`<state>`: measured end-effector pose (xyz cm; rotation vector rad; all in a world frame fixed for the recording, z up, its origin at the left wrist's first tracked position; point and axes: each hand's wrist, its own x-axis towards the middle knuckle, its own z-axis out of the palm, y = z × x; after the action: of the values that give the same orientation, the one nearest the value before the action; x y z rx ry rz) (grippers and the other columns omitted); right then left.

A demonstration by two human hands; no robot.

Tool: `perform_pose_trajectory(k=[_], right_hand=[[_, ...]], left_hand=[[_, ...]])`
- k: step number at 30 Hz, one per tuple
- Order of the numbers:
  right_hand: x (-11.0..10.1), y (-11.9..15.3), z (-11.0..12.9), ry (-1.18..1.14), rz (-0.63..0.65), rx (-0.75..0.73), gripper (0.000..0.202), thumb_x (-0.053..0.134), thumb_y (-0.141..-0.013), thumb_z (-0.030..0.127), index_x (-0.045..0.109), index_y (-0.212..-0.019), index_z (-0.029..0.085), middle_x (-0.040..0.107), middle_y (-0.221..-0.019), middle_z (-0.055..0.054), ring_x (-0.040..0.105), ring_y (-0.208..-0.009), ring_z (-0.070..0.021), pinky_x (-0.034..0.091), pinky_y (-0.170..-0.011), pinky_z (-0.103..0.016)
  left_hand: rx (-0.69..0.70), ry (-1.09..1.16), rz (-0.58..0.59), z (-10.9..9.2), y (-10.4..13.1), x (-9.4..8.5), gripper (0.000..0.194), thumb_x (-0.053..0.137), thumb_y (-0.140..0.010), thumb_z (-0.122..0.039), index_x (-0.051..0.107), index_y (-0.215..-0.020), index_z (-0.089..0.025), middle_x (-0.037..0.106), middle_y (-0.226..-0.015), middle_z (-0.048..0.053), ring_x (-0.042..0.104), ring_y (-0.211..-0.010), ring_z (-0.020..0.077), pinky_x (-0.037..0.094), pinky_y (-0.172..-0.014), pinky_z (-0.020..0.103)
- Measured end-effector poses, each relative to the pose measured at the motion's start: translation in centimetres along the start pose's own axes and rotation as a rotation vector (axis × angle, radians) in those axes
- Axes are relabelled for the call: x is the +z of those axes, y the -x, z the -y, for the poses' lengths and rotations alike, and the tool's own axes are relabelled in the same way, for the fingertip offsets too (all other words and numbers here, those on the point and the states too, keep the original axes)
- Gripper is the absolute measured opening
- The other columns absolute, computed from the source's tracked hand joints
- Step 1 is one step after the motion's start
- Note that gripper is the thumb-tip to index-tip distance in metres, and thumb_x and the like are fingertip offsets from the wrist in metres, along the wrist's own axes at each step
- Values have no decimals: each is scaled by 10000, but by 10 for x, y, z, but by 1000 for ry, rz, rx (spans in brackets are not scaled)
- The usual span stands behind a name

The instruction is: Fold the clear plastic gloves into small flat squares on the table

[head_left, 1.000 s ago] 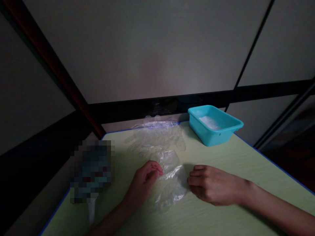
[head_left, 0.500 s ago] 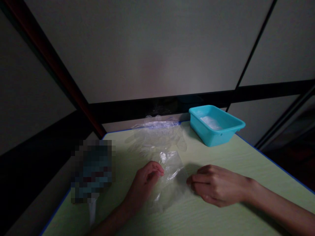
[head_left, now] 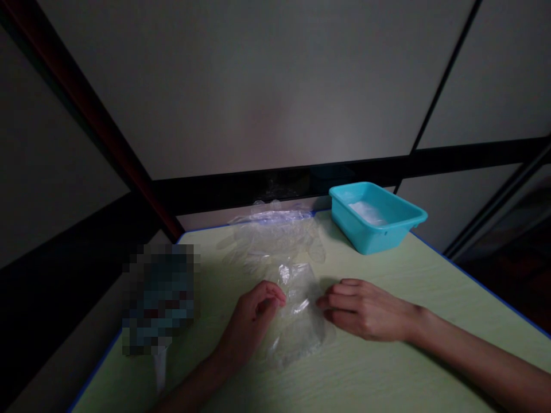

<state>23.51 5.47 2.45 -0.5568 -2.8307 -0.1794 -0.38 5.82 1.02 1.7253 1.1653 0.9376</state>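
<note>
A thin, clear plastic glove (head_left: 301,327) lies flattened into a rough rectangle on the table, its outline hard to make out in the dim light. My left hand (head_left: 258,312) is at its left edge, thumb and fingertips pinched together on the film. On the opposite side, my right hand (head_left: 361,310) has its fingers bent down and pressed together at the glove's right edge; their tips are partly hidden. Beyond both hands, several clear disposable gloves (head_left: 275,235) are heaped loosely near the table's far edge.
A turquoise plastic basin (head_left: 379,235) with something white inside stands at the far right. At left is a blurred-out package (head_left: 161,298) with a whitish strip below it. The pale green table (head_left: 387,378) has a blue edge and meets cabinet panels (head_left: 279,103) behind.
My right hand has moved slightly left and away from me along the glove's right edge, its fingers straightening a little. My left hand has stayed almost still.
</note>
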Motion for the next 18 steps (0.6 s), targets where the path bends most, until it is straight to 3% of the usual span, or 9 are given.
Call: perform_pose_trajectory(k=[7, 12, 18], right_hand=[[1, 0, -2, -166, 65, 6, 285, 298, -938, 195, 570, -954, 111, 596, -925, -95, 504, -824, -173, 405, -731, -304], [1, 0, -4, -278, 39, 15, 303, 278, -937, 198, 566, -931, 105, 591, -881, -118, 496, -818, -183, 404, -750, -316], [3, 1, -4, -532, -11, 162, 240, 332, -929, 220, 544, -878, 121, 566, -791, -82, 500, -752, -151, 406, -677, -262]], left_hand=[[0, 3, 8, 0, 1, 0, 129, 477, -778, -223, 594, -753, -174, 627, -730, 20, 581, -702, 176, 410, -613, 247], [-7, 5, 10, -1, -1, -1, 127, 490, -772, -222, 605, -747, -173, 633, -719, 17, 585, -694, 171, 413, -605, 238], [-3, 33, -16, 0, 1, -2, 110, 499, -775, -219, 598, -743, -181, 631, -700, 8, 591, -685, 166, 421, -620, 238]])
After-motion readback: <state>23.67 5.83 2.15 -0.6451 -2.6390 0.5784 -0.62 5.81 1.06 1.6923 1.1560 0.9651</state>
